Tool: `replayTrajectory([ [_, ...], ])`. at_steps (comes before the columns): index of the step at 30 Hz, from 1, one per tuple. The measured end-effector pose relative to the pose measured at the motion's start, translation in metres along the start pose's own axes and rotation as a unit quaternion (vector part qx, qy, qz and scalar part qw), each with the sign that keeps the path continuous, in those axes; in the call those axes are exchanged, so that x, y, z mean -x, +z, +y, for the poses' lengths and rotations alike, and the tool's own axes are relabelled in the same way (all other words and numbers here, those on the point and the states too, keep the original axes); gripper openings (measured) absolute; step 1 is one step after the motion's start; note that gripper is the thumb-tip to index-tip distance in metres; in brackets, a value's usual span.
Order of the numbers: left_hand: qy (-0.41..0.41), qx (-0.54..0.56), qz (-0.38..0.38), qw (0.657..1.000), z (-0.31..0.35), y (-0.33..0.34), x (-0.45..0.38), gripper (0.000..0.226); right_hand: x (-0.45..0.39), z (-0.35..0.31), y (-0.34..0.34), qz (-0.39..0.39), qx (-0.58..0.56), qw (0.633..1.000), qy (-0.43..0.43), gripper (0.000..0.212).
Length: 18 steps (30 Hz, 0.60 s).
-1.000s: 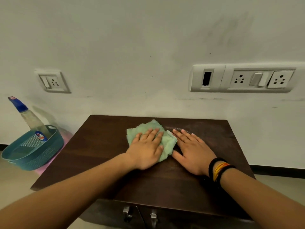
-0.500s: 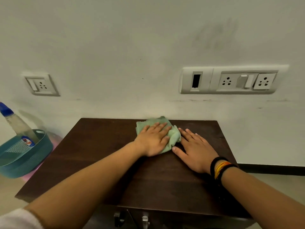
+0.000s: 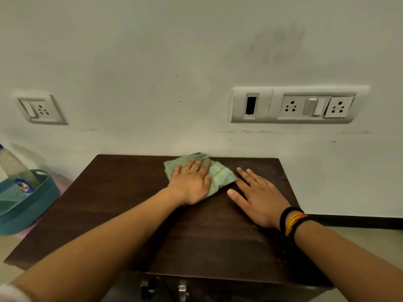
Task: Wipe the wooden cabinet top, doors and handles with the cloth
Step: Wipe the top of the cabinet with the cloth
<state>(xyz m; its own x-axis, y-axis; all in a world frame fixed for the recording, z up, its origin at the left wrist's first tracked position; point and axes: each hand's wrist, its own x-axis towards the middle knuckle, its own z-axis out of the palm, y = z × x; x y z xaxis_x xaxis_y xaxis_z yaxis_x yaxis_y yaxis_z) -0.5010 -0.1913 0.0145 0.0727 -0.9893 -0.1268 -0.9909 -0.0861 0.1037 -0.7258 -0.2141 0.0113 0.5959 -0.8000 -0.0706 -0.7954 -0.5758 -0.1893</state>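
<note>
A dark wooden cabinet top [image 3: 113,205] fills the middle of the view, set against a white wall. A green cloth [image 3: 220,177] lies near its back edge. My left hand [image 3: 192,182] presses flat on the cloth with fingers spread. My right hand [image 3: 257,195] rests flat on the bare wood just right of the cloth, holding nothing; its wrist carries black and yellow bands. Two metal door handles [image 3: 163,289] show below the front edge. Fine dust specks lie on the right part of the top.
A teal basket [image 3: 28,212] with a spray bottle [image 3: 13,166] stands on the floor at the left. Wall sockets [image 3: 292,105] sit above the cabinet, and another socket [image 3: 41,110] is at the left. A dark skirting runs along the right wall base.
My left hand has pushed the cloth away from me to the back edge near the wall, then slightly left. My right hand stays flat beside it.
</note>
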Motion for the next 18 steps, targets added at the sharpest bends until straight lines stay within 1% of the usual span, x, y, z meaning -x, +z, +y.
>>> replayTrajectory([
  [2,0.004,0.004,0.008,1.000,0.006,0.007,0.026,0.060,0.001,0.001,-0.001,-0.001,-0.002,1.000,-0.001,0.074],
  [4,0.056,-0.004,0.009,0.998,0.025,0.010,0.032,0.059,0.001,0.001,-0.001,0.000,-0.007,1.000,-0.003,0.075],
  [6,0.100,-0.009,0.006,0.995,0.036,0.005,0.010,0.059,0.001,0.000,-0.001,0.004,-0.013,1.000,-0.004,0.076],
  [8,0.091,-0.006,-0.008,0.996,0.033,0.000,-0.013,0.058,0.001,-0.001,-0.001,0.007,-0.006,1.000,-0.004,0.077],
  [10,0.043,0.003,0.000,0.999,0.022,-0.002,-0.022,0.059,0.001,0.000,-0.001,0.004,0.004,1.000,-0.002,0.080],
  [12,0.006,0.005,0.008,1.000,0.014,0.003,-0.007,0.060,0.000,0.002,-0.001,-0.002,0.005,1.000,-0.001,0.082],
  [13,0.001,0.003,0.011,1.000,0.015,0.006,0.003,0.060,0.000,0.003,-0.001,-0.003,0.005,1.000,0.000,0.082],
  [15,0.019,0.001,0.006,1.000,0.025,0.007,0.021,0.060,0.000,0.002,0.000,-0.006,0.003,1.000,0.000,0.084],
  [18,0.093,-0.010,-0.006,0.996,0.044,0.005,0.018,0.060,0.000,0.002,0.000,-0.008,-0.012,1.000,0.003,0.085],
])
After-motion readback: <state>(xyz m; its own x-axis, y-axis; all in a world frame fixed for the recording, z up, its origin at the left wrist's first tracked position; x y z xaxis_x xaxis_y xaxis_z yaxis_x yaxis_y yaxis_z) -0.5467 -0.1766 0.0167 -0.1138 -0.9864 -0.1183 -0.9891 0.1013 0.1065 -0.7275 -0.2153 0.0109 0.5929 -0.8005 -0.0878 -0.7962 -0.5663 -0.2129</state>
